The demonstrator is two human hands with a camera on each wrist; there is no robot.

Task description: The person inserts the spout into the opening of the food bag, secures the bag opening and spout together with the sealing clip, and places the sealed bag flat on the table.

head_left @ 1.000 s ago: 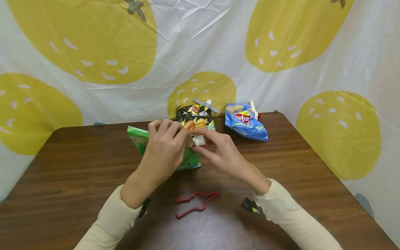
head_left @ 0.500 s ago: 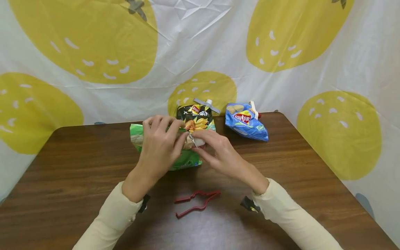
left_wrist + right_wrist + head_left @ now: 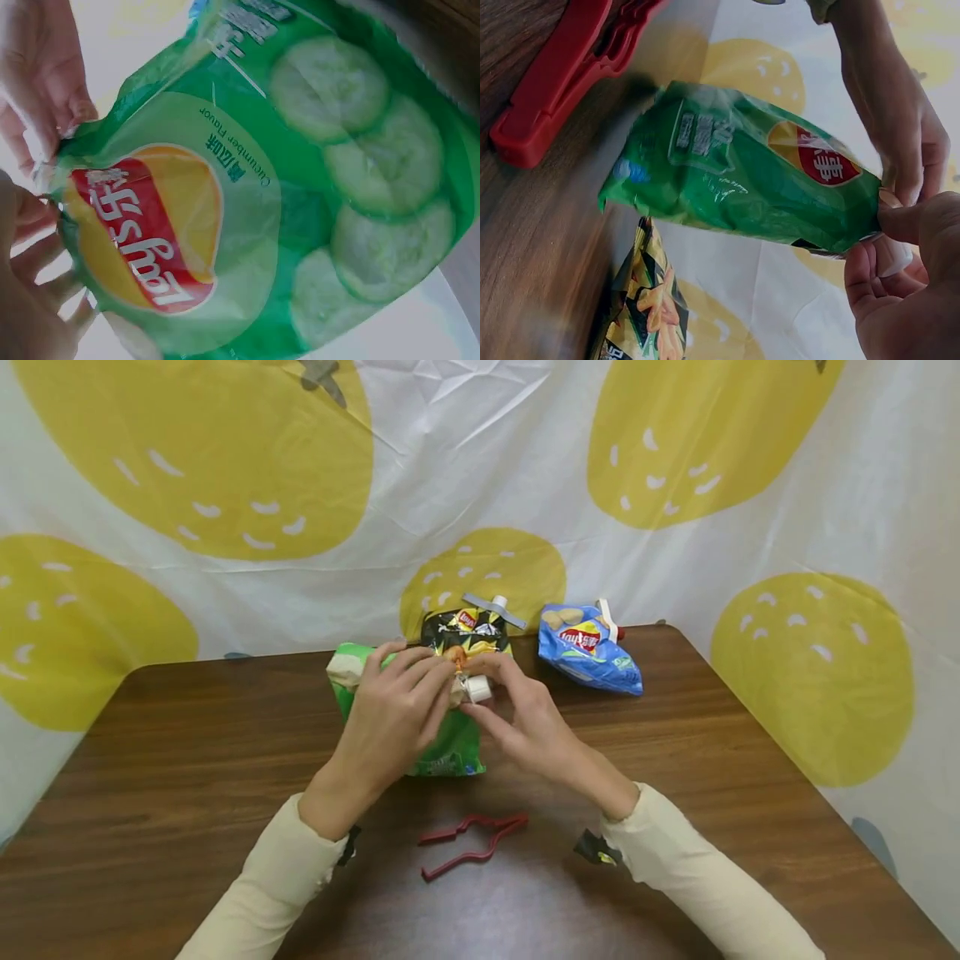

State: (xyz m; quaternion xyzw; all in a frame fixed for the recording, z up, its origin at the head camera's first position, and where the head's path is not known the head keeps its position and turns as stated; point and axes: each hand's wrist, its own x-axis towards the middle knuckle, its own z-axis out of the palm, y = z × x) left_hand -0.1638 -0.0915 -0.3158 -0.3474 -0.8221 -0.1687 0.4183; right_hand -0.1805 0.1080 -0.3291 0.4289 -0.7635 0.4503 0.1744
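A green cucumber-flavour chip bag (image 3: 450, 747) is held up over the table, its top folded over. My left hand (image 3: 390, 710) grips the folded top, knuckles towards me. At the fold's right end my right hand (image 3: 536, 722) has thumb and fingers round a white cap-like piece (image 3: 477, 688) beside the crumpled bag edge. The right wrist view shows this white piece (image 3: 892, 255) between thumb and fingers. In the left wrist view the bag's printed front (image 3: 247, 187) hangs from both hands. A red bag clip (image 3: 480, 853) lies spread apart on the table below the hands.
Behind the hands a black chip bag (image 3: 450, 631) leans by the back cloth, a grey clip (image 3: 491, 609) with a white cap across its top. Right of it lies a blue chip bag (image 3: 588, 652) with a white clip (image 3: 607, 620). The cloth hangs along the table's back edge.
The green bag has tilted and its left corner has shifted right, showing more of its cream fold. The white piece, partly covered half a second ago, shows more plainly. The red clip stays put.
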